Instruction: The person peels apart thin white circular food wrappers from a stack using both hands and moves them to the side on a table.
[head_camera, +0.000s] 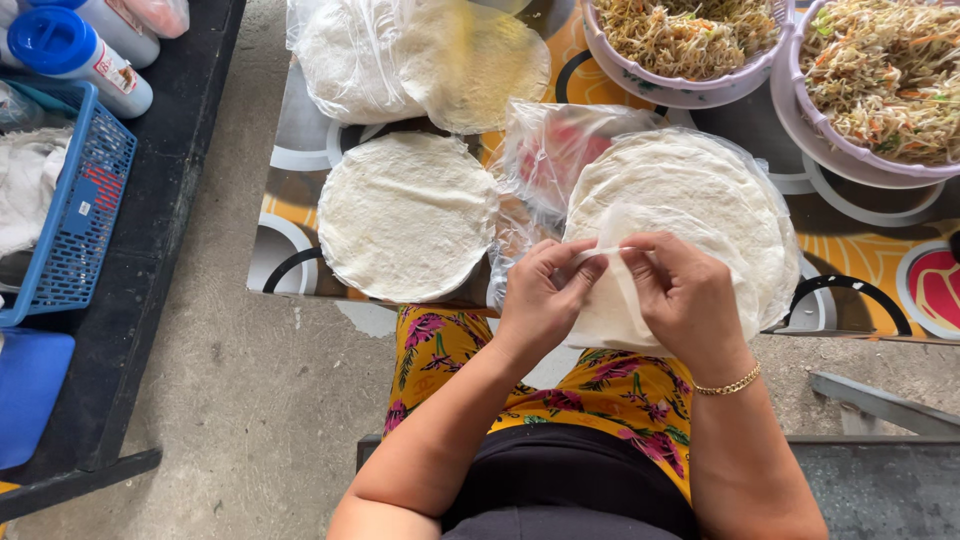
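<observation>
Both hands, left hand (545, 295) and right hand (685, 300), pinch the top wrapper (612, 300) shut between fingertips, peeling it off the stack (700, 190) just beyond — tug unevenly and that thin sheet could tear.

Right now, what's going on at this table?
A seated person is peeling one thin white wrapper off a stack of wrappers, pinching its edge with the left hand and right hand. A single wrapper lies flat to the left, with a bagged stack behind it. Two bowls of shredded vegetable filling sit at the far side.
</observation>
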